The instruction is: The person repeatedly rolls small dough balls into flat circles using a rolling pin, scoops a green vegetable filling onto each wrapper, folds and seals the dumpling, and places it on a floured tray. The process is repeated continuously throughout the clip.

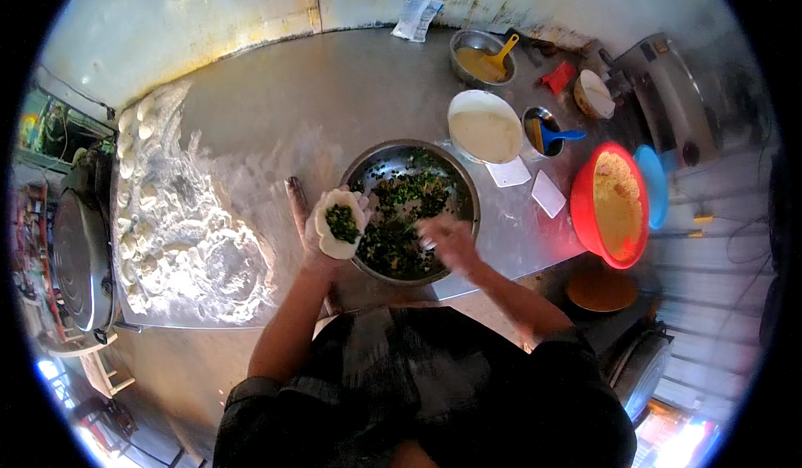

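On my left hand (317, 252) lies a round dough wrapper (331, 247), cupped between palm and fingers. Chopped green filling (342, 223) is heaped in its middle. My right hand (446, 237) is blurred over the right part of a steel bowl (474, 201); a small pale or shiny thing shows at its fingers, too unclear to name. More chopped greens (401, 198) are spread inside that bowl. Partly hidden behind my left hand and forearm, a wooden rolling pin (296, 197) rests on the steel table (269, 104).
White flour (194, 248) covers the table's left end, with several dough pieces (127, 167) along the edge. Right of the bowl are two white scrapers (549, 193), a white bowl of pale paste (485, 132), a cup with a blue-handled brush (561, 135) and a red basin (579, 208).
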Tool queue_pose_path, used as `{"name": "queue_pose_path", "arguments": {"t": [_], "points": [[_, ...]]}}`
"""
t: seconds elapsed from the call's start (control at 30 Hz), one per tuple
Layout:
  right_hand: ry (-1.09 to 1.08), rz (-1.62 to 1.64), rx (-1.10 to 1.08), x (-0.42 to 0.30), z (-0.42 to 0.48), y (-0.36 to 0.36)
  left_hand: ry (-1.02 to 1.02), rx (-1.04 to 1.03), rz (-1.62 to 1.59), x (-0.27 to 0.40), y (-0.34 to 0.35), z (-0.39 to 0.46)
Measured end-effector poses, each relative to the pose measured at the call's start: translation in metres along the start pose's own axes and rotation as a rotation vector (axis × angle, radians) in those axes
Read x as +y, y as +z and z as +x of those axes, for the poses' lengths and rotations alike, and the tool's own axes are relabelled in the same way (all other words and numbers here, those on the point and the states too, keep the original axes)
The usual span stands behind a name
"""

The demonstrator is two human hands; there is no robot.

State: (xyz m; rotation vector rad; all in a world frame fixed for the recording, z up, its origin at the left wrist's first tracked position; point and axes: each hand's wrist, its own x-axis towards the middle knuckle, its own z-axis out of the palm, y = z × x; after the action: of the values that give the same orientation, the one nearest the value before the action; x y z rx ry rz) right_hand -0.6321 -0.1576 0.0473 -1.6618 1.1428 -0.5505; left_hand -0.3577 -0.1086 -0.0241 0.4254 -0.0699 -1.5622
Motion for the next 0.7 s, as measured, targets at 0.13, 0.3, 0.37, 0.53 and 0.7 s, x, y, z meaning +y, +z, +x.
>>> {"name": "queue_pose_path", "arguments": {"t": [0.13,0.3,0.37,0.53,0.7], "points": [[0.375,-0.131,0.072,-0.004,0.018,-0.045,0.048,0.042,-0.088,0.009,0.001,-0.014],[0.667,0.893,0.032,0.065,0.005,0.026,0.084,0.114,-0.196,0.001,-0.016,-0.015],[0.737,0.953,0.166,0.060,0.008,0.052,0.067,0.162,-0.190,0.004,0.000,-0.019],[0.656,1.045,0.051,0.066,0.011,0.063,0.075,0.286,-0.175,0.007,0.007,-0.021],[0.615,1.080,0.015,0.063,0.012,0.061,0.125,0.250,-0.106,0.008,-0.001,-0.021]]}}
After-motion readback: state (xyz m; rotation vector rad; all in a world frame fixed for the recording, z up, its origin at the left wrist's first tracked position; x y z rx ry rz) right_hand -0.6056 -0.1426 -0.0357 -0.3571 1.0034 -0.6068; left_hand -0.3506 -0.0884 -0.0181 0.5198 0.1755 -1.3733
